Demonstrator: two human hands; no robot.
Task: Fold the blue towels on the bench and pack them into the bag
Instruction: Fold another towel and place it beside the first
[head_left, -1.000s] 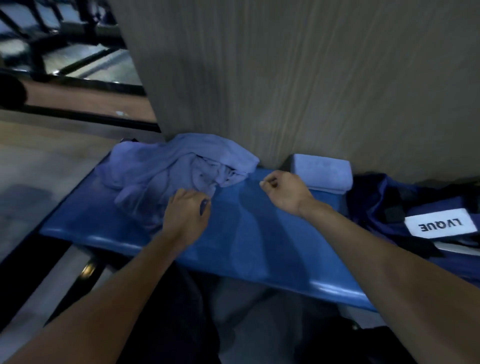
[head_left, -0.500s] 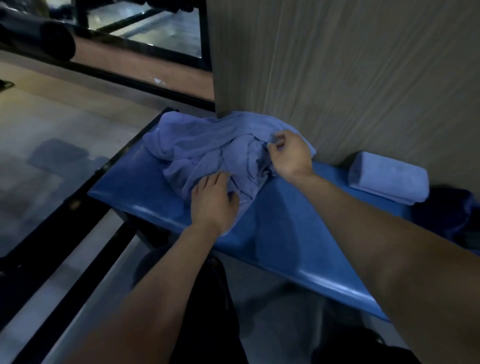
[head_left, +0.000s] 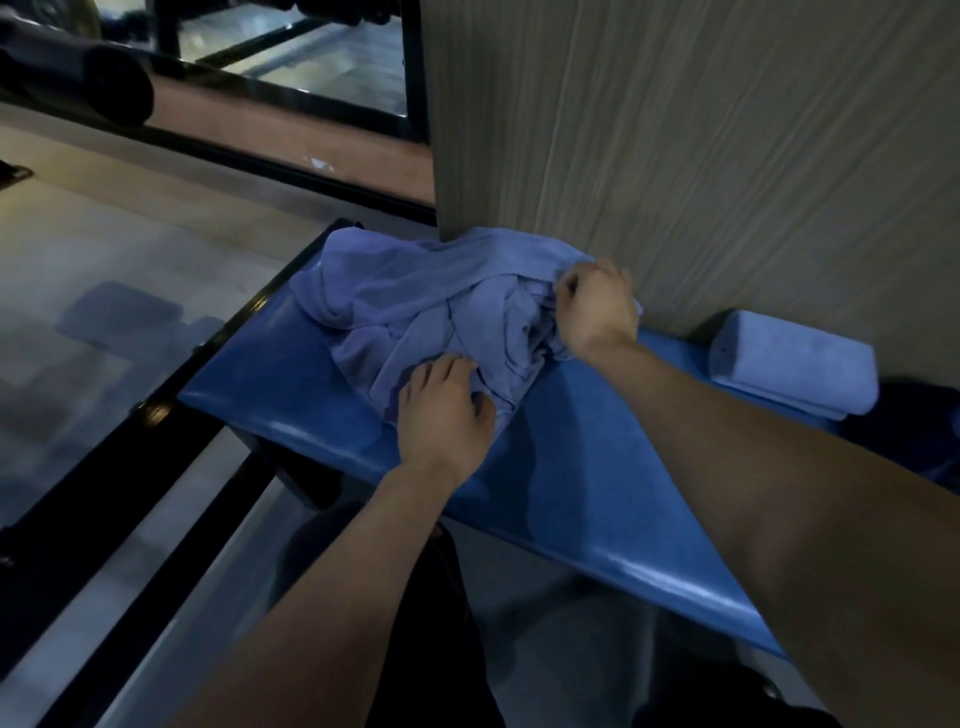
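The crumpled blue towel (head_left: 415, 301) lay on the desk (head_left: 571, 467) against the wall. The right hand (head_left: 597, 306) pinched its edge; the left hand (head_left: 447, 410), fingers curled, pinned cloth. Best find two corners, then shake flat.

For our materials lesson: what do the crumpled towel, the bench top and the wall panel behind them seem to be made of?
Crumpled towel: soft matte cloth, probably terry or microfibre; it bunches in loose folds.
Bench top: smooth glossy blue, likely vinyl padding; light streaks along its rounded edge.
Wall panel: matte grey-brown with fine vertical grain, perhaps wood-look laminate.
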